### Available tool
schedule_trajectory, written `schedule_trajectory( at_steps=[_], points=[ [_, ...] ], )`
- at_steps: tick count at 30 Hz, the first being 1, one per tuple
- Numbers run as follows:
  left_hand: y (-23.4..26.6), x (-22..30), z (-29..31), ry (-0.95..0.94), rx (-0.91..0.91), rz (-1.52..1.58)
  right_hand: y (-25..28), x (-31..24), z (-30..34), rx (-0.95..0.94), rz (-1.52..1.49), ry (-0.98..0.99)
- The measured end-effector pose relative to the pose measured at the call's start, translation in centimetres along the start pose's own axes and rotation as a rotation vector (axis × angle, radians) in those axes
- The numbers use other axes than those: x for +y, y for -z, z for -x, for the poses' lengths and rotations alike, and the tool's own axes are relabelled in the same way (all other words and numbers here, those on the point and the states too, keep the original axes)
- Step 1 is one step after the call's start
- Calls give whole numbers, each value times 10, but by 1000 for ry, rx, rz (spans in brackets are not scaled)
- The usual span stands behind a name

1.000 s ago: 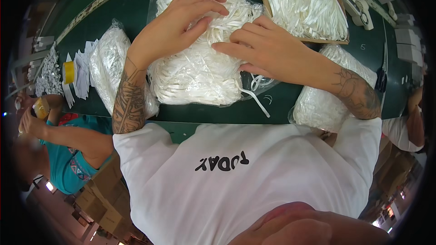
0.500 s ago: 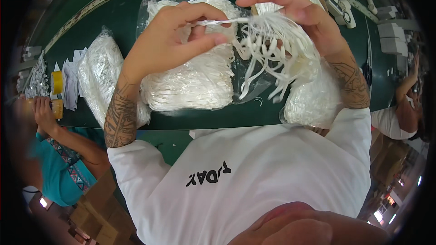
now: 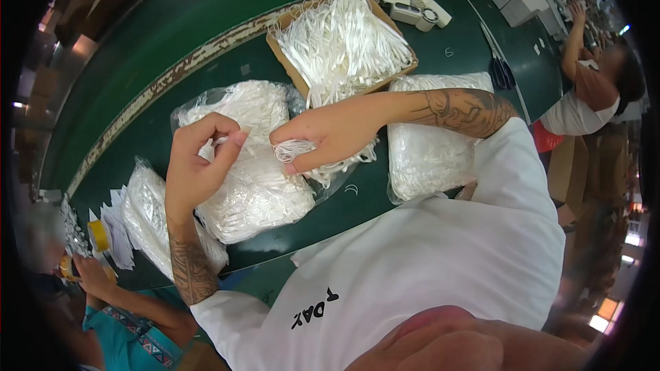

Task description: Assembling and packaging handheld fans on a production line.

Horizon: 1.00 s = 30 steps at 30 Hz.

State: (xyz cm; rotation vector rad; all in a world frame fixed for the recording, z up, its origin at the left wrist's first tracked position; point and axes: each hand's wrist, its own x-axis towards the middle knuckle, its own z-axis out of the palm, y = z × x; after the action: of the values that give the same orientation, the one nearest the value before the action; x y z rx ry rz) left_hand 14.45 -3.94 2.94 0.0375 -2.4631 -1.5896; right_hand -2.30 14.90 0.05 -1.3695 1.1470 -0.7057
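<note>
My right hand (image 3: 337, 127) is closed round a bundle of thin white cords (image 3: 295, 150), whose looped ends bulge out between thumb and fingers. More white strands hang below that hand. To its left, my left hand (image 3: 192, 165) pinches a bit of white cord between thumb and forefinger; most of that piece is hidden by the fingers. Both hands are above an opened clear plastic bag (image 3: 261, 203) packed with white cords. Just beyond my right hand, a shallow cardboard box (image 3: 291, 71) holds a loose heap of white looped cords (image 3: 347, 41).
Full clear bags lie at the right (image 3: 436, 151) and left (image 3: 155, 220). Behind the box are white tape dispensers (image 3: 412, 10); dark-handled scissors (image 3: 502, 69) lie farther right. Yellow tape (image 3: 98, 235) stands far left. Co-workers sit at both sides of the green table (image 3: 447, 45).
My view has shifted, showing more of the far table. The right hand has moved leftward and inward, and now grips the cord bundle, which before was spread out. The left hand has lowered.
</note>
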Motion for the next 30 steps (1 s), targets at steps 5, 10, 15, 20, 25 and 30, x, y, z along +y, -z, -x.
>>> schedule_trajectory(
  at_steps=[5,10,15,20,25,30],
  points=[
    [-8,2,-1,-79,53,-402,-14,33,-54,249,13,39],
    [0,8,-3,-267,226,-438,-32,13,-112,486,-29,502],
    [-11,12,-6,-287,211,-502,-26,22,-101,528,280,349],
    [-7,-10,-7,-217,221,-179,-7,11,-33,469,315,300],
    [-9,-12,-5,69,105,-194,11,-13,34,708,781,339],
    [-31,10,-15,82,-211,-567,113,-5,107,1238,865,-107]
  ],
)
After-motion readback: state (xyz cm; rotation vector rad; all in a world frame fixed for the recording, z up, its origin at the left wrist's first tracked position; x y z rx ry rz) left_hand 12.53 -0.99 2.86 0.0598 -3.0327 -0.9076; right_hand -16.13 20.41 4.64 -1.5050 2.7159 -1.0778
